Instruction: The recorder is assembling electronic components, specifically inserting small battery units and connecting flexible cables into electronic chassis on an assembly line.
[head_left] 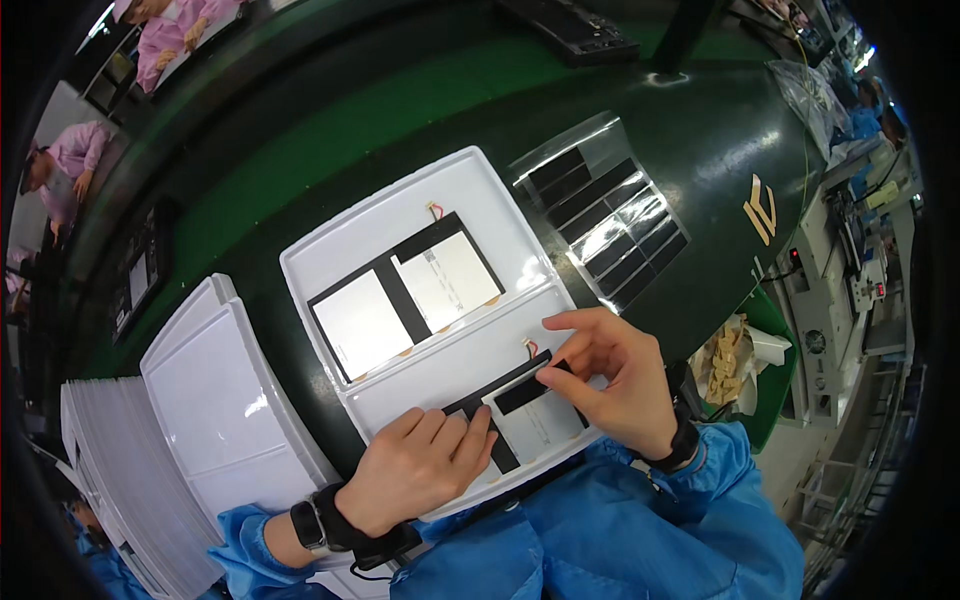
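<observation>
A flat battery pack (535, 430), white cells in a black frame with a short red wire, lies in the near compartment of a white plastic tray (455, 350). My left hand (420, 465) rests over its left part, fingers curled and tips down on the pack near the left end of a black strip (522, 393). My right hand (618, 385) has its thumb on the strip's right end, the other fingers bent around; the exact pinch is partly hidden. Another similar battery pack (365, 322) lies in the tray's far compartment.
Right of the tray lies a clear sheet (610, 215) with several black strips. At left are an empty white tray (225, 390) and stacked trays (130, 480). A green bin (775, 350) of tan scraps stands at right. Workers in pink (75, 165) sit at far left.
</observation>
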